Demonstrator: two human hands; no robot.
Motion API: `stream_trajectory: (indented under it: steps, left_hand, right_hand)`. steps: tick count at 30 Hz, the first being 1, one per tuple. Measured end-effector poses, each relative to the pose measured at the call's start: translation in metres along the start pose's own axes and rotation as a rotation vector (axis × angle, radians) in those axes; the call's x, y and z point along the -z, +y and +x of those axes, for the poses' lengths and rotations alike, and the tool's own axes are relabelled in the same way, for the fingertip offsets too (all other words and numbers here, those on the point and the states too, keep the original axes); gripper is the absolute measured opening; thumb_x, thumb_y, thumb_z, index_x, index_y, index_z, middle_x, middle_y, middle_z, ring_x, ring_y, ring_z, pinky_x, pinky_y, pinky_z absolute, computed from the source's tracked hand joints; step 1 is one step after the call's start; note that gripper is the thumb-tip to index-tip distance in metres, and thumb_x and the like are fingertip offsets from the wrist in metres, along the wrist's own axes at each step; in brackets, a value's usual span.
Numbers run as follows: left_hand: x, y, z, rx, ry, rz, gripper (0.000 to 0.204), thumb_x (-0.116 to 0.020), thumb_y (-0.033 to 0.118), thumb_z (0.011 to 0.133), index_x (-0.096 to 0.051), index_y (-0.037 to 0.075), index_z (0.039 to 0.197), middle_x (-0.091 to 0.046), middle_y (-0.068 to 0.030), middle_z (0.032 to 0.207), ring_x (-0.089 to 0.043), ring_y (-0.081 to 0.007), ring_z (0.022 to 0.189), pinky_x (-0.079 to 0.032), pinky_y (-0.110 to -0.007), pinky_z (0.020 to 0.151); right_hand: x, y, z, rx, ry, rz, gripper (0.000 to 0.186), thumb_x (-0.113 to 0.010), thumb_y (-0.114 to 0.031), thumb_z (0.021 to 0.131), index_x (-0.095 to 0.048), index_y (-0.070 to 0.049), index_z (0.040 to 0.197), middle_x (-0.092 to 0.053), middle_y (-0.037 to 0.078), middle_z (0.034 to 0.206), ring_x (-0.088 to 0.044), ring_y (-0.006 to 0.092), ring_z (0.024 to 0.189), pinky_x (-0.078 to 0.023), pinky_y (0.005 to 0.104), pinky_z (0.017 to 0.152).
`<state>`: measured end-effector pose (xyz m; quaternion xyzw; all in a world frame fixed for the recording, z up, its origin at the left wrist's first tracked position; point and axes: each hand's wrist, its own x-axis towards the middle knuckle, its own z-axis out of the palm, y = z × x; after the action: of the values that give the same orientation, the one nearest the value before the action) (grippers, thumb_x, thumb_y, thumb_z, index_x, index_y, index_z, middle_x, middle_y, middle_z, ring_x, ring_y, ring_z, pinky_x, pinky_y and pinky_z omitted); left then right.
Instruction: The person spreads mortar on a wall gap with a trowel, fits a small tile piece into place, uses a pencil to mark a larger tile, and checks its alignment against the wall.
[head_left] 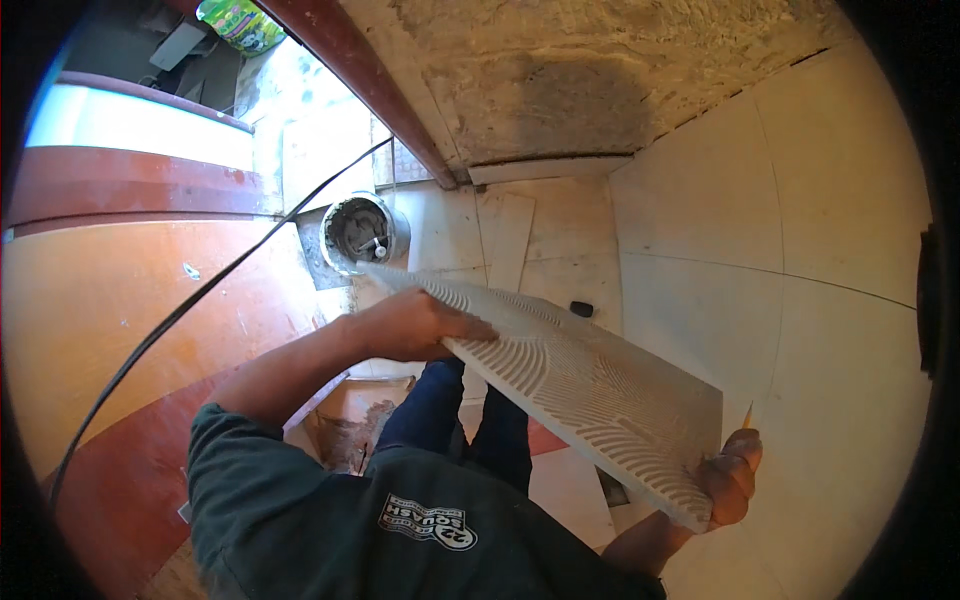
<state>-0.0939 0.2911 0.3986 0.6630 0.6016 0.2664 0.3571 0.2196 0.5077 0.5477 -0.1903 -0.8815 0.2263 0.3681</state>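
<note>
Grey tile (590, 392): held tilted above the floor (575, 238), ridged coating (515, 362) turned up.
Handling: ends best supported evenly, ridges best left unsmeared.
Long axis: slanted upper left to lower right; left end pointed toward bucket (400, 236).
Left hand (412, 325): clasped on left end.
Right hand (732, 482): clamped at right end, pencil (748, 416) also held.

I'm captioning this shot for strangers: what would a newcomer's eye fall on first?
The large tile would likely win, its face ridged in curves, held tilted mid-picture by the left hand and right hand. Next come the black cable sweeping across the picture's left side and the round bucket beyond the left hand.
</note>
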Motion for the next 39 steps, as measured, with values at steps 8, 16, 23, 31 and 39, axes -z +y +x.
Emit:
stream_trajectory:
  steps: [8, 16, 23, 31, 39]
  left_hand:
    - [-0.005, 0.036, -0.044, 0.129, -0.063, -0.050, 0.062, -0.071, 0.013, 0.079, -0.059, 0.011, 0.141, -0.071, -0.0132, 0.125, -0.074, -0.0306, 0.096, -0.061, -0.041, 0.084]
    - [0.033, 0.071, -0.053, 0.376, -0.197, -0.017, 0.061, -0.066, 0.015, 0.084, -0.054, 0.007, 0.143, -0.069, -0.0185, 0.128, -0.075, -0.0349, 0.085, -0.062, -0.042, 0.076]
    - [0.025, 0.067, -0.017, 0.448, -0.129, 0.023, 0.053, -0.067, 0.013, 0.083, -0.060, 0.003, 0.135, -0.072, -0.0188, 0.120, -0.075, -0.0354, 0.082, -0.062, -0.042, 0.070]
    - [-0.010, 0.055, 0.038, 0.709, -0.060, 0.146, 0.045, -0.067, 0.019, 0.092, -0.062, 0.010, 0.136, -0.070, -0.0180, 0.071, -0.071, -0.0357, 0.061, -0.057, -0.046, 0.056]
    - [-0.024, 0.019, 0.058, 0.652, -0.043, 0.138, 0.041, -0.060, 0.028, 0.099, -0.061, 0.008, 0.135, -0.069, -0.0228, 0.073, -0.071, -0.0378, 0.065, -0.057, -0.048, 0.059]
  right_hand:
    - [-0.008, 0.049, 0.032, -0.025, -0.072, 0.052, 0.031, -0.077, -0.036, 0.061, -0.062, -0.009, 0.064, -0.049, -0.001, 0.057, -0.042, 0.0176, 0.064, -0.031, 0.0358, 0.064]
    - [-0.043, 0.104, 0.043, -0.229, -0.405, 0.197, 0.053, -0.069, -0.058, 0.083, -0.074, -0.006, 0.080, -0.070, 0.008, 0.074, -0.052, 0.0225, 0.067, -0.034, 0.0379, 0.079]
    - [-0.097, 0.188, 0.044, -0.291, -0.497, 0.392, 0.051, -0.068, -0.057, 0.085, -0.075, -0.007, 0.093, -0.074, 0.007, 0.087, -0.059, 0.0212, 0.083, -0.035, 0.0375, 0.088]
    - [-0.088, 0.259, 0.048, -0.860, -0.451, 0.308, 0.053, -0.075, -0.017, 0.090, -0.059, -0.007, 0.139, -0.064, 0.006, 0.126, -0.057, 0.0160, 0.103, -0.045, 0.0320, 0.091]
    - [-0.130, 0.301, -0.101, -1.252, -0.722, 0.178, 0.042, -0.067, -0.017, 0.097, -0.060, -0.002, 0.135, -0.068, 0.007, 0.108, -0.063, 0.0141, 0.096, -0.051, 0.0283, 0.081]
